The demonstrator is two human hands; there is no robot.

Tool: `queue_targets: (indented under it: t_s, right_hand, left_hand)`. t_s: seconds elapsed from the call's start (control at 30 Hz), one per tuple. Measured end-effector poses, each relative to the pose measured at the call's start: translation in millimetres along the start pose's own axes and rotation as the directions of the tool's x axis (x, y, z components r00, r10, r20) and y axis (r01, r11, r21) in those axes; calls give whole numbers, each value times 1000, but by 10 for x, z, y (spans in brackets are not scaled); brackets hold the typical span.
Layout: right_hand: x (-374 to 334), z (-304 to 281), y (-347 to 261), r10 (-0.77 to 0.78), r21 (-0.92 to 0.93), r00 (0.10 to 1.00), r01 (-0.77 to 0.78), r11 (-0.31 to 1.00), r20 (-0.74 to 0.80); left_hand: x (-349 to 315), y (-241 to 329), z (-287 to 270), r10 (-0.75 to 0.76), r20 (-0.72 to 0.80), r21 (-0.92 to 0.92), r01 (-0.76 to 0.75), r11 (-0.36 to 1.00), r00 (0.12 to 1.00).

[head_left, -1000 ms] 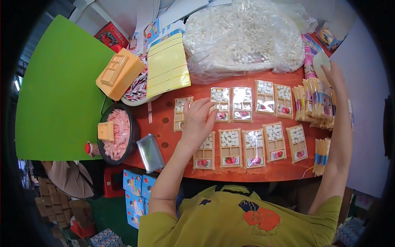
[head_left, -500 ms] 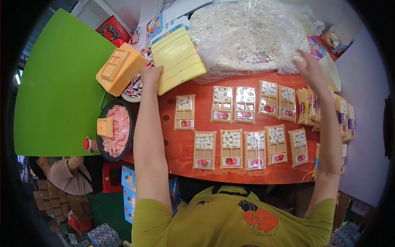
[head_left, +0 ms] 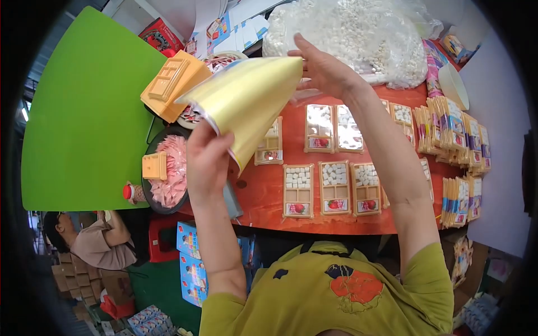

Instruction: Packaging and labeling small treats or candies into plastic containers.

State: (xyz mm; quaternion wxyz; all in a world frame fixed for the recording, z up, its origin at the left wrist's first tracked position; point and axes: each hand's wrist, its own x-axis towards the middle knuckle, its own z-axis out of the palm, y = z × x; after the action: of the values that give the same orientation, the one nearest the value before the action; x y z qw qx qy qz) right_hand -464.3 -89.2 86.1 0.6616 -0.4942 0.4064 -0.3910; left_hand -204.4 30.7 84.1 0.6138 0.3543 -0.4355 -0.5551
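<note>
While both hands are raised above the orange table, they hold a yellow sheet bent into a cone shape between them; the left hand is closed on its lower edge, fingers wrapped round the rim, and the right hand pinches its upper corner. Held in the air, the sheet hides part of the table's far left side and the edge of one tray beneath it. Below lie rows of small tan trays filled with white cubes, each with a red picture at its near end; a stack of filled packets stands on edge at the right, just beside the trays. Behind the right hand sits a big clear bag of white pieces; to the left, a dark bowl of pink pieces with a tan block on top, and an orange moulded tray resting higher up; a green board lies further left. Down at the lower left another person crouches near cardboard boxes.
</note>
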Motion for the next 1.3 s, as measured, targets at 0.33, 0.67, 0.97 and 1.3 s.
queue_targets:
  t_s: [0.33,0.67,0.97,1.3]
  right_hand:
    - [-481,727,-184,-362,-358,872,470,807,329]
    - [-1612,1489,320,-725,-329,515,856,400,458]
    - [-2362,1632,1153,-246,-53,783,334,941,571]
    - [-2346,1874,2000,-99,104,964,75,992,245]
  left_hand:
    - [-1011,352,-412,118,24,531,-113,840,993]
    - [-1627,637,-775,154,-330,-56,-183,982,931]
    - [-2910,851,-951,264,-250,511,-104,853,932]
    - [-3178,66,-808,-92,-421,94,145,985,902]
